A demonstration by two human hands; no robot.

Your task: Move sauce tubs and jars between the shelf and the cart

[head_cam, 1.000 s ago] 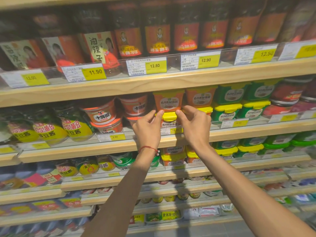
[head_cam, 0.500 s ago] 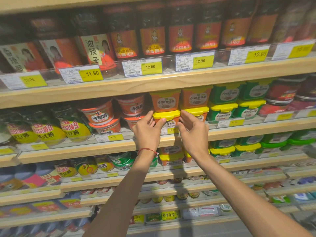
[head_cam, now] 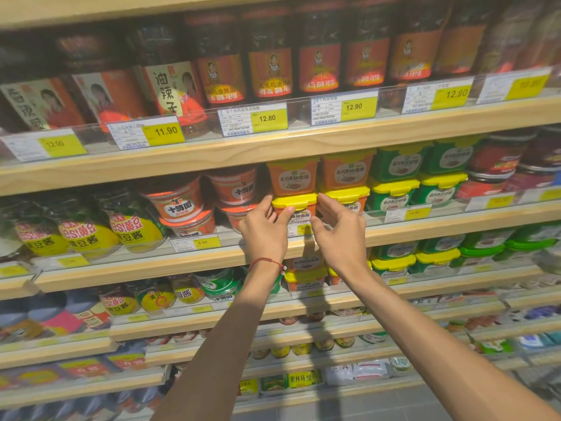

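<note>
Well, the wooden shelf (head_cam: 425,230) runs just below my wrists. My left hand (head_cam: 262,235) pinches, and my right hand (head_cam: 341,238), loosely curled and holding nothing, flanks, the yellow-lidded tub (head_cam: 300,208) standing on it between them.

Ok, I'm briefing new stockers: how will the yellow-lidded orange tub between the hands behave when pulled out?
The orange tub looks boxy and stiff, so probably no rolling. An upper tub sits on its lid and may topple. Glossy plastic could slip.
</note>
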